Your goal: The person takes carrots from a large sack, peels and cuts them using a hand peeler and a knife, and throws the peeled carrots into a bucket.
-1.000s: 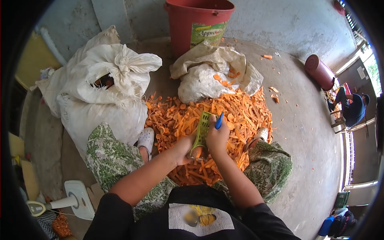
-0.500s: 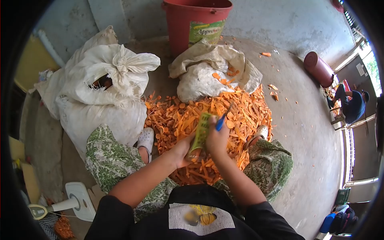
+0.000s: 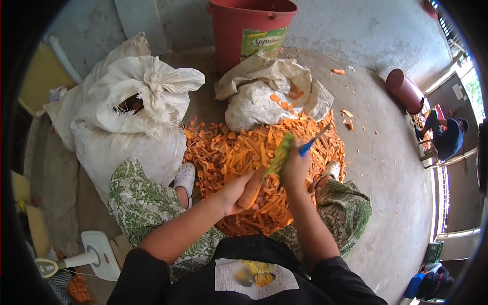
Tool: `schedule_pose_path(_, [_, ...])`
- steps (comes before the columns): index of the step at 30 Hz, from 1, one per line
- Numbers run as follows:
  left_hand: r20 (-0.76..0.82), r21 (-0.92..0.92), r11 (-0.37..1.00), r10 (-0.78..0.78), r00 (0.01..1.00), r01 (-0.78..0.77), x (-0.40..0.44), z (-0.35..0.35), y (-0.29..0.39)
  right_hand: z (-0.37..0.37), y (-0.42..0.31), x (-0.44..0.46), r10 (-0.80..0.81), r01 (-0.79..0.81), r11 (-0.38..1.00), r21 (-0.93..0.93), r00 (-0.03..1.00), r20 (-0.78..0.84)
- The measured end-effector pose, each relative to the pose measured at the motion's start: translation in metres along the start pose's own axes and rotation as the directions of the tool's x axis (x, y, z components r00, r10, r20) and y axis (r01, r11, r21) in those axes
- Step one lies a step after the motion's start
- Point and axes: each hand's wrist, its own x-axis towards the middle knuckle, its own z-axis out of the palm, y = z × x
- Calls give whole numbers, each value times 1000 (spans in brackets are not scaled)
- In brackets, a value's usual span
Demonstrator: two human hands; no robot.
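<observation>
My left hand [image 3: 236, 194] is closed around a thick carrot [image 3: 250, 193] that tilts up and away from me. In my right hand [image 3: 296, 169] is a yellow-green slotted tool [image 3: 279, 158], blurred by motion, which looks like a hand slicer. A knife with a blue handle [image 3: 305, 148] also sticks out of that hand, its blade pointing up to the right. The slicer's lower end is close to the carrot's upper end; I cannot tell whether they touch. Under both hands spreads a heap of carrot strips and slices [image 3: 218, 157].
A big white sack [image 3: 127, 147] stands at left, and a crumpled sack [image 3: 254, 104] lies behind the heap. Beyond it is a red bucket [image 3: 226, 35]. A white scale [image 3: 104, 254] sits at lower left. A person [image 3: 450, 137] sits far right near a dark red barrel [image 3: 404, 89].
My right hand has moved right and slightly toward me with the slicer and knife, away from my left hand. The carrot in my left hand now shows, where the slicer covered it before.
</observation>
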Motion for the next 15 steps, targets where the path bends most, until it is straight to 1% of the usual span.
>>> schedule_pose_path(1, [-1, 1, 1000, 0, 1000, 0, -1, 4, 1, 12, -9, -21, -81, 81, 997, 10, 997, 20])
schedule_pose_path(2, [-40, 7, 1000, 13, 999, -12, -3, 10, 2, 16, -12, -36, -125, 125, 992, 9, 988, 89])
schedule_pose_path(3, [-78, 13, 1000, 24, 997, -23, -5, 15, 3, 20, 1, -42, -214, 220, 975, -41, 970, 119])
schedule_pose_path(4, [-76, 14, 1000, 21, 997, -20, -6, 18, 3, 21, 8, -42, -214, 220, 975, -42, 970, 115])
schedule_pose_path(6, [-193, 1, 1000, 5, 981, -5, -9, 21, 4, 22, 17, -41, -302, 322, 935, -149, 943, 138])
schedule_pose_path(7, [-193, -1, 1000, 7, 981, -8, -4, 11, 1, 21, 19, -38, -336, 350, 916, -196, 936, 104])
schedule_pose_path(8, [6, -1, 999, -41, 999, 41, 4, -8, -5, 20, 16, -30, -316, 319, 932, -172, 948, 48])
schedule_pose_path(9, [205, 8, 996, -89, 975, 89, 8, -18, -10, 17, 12, -18, -292, 288, 946, -147, 956, -9])
schedule_pose_path(10, [205, 7, 996, -89, 975, 89, 4, -13, -12, 9, 18, 7, -197, 187, 978, -96, 975, -100])
schedule_pose_path(11, [95, 66, 991, -120, 988, 115, -5, 1, -13, -2, 25, 31, -93, 88, 995, -37, 978, -187])
schedule_pose_path(12, [-18, 123, 982, -144, 989, 145, -14, 17, -12, -12, 22, 42, -147, 103, 981, -163, 948, -283])
schedule_pose_path(13, [-166, 216, 970, -79, 983, 115, -22, 35, -6, -23, 26, 51, -68, 42, 995, -92, 954, -293])
schedule_pose_path(14, [-166, 216, 970, -80, 983, 115, -18, 29, -3, -30, 31, 57, 12, -18, 1000, -20, 956, -295])
schedule_pose_path(15, [-91, 82, 992, -86, 992, 93, -11, 16, -2, -26, 28, 49, 13, -21, 1000, -22, 956, -294])
